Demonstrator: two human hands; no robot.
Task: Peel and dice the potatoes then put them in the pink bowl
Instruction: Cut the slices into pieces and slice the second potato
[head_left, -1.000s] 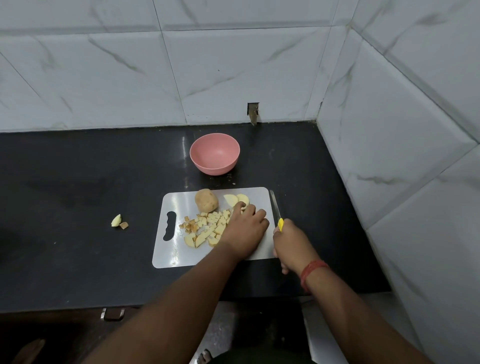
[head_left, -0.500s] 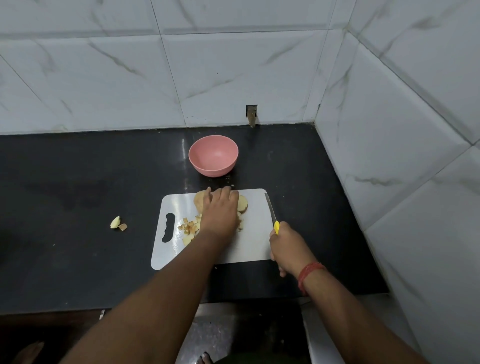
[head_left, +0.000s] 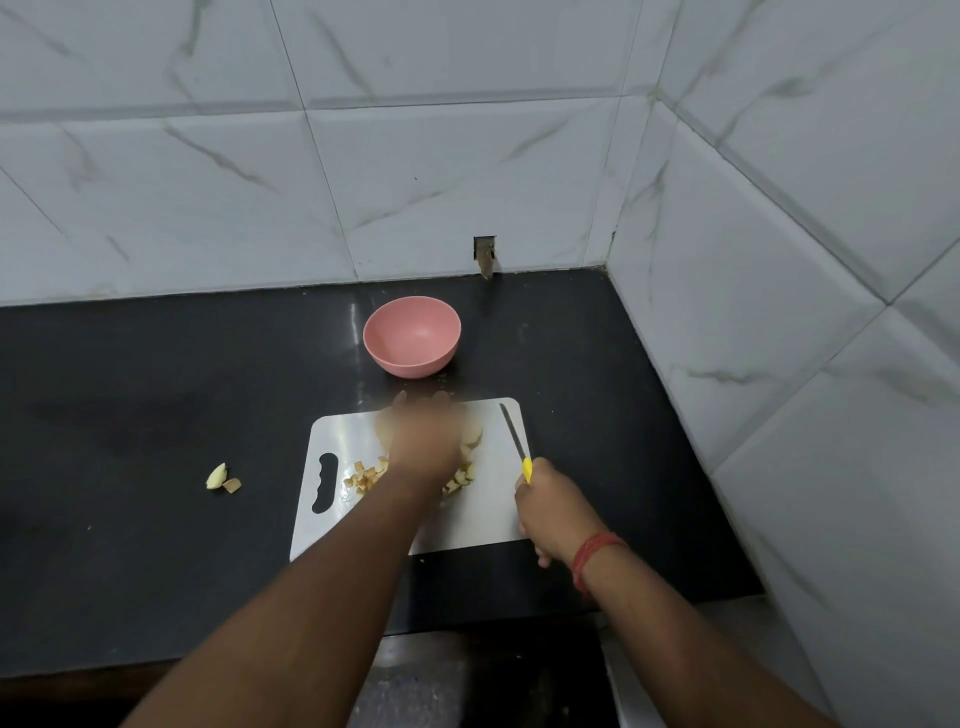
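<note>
Your left hand (head_left: 423, 439) has slid up the cutting board (head_left: 483, 519) toward the pink bowl (head_left: 412, 336), blurred, grip unclear, over the potato pieces (head_left: 366, 475). Your right hand (head_left: 553, 506) clenches the knife (head_left: 514, 439), blade pointing bowlward.

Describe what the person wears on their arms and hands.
Both forearms are bare, with no sleeves in view and no gloves. The right hand has a red thread band wound round its wrist. The left hand is motion-blurred; nothing shows on its wrist.

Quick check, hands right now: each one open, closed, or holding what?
Left hand: motion-blurred over the cutting board; state cannot be told.
Right hand: closed around the yellow-handled knife.
</note>
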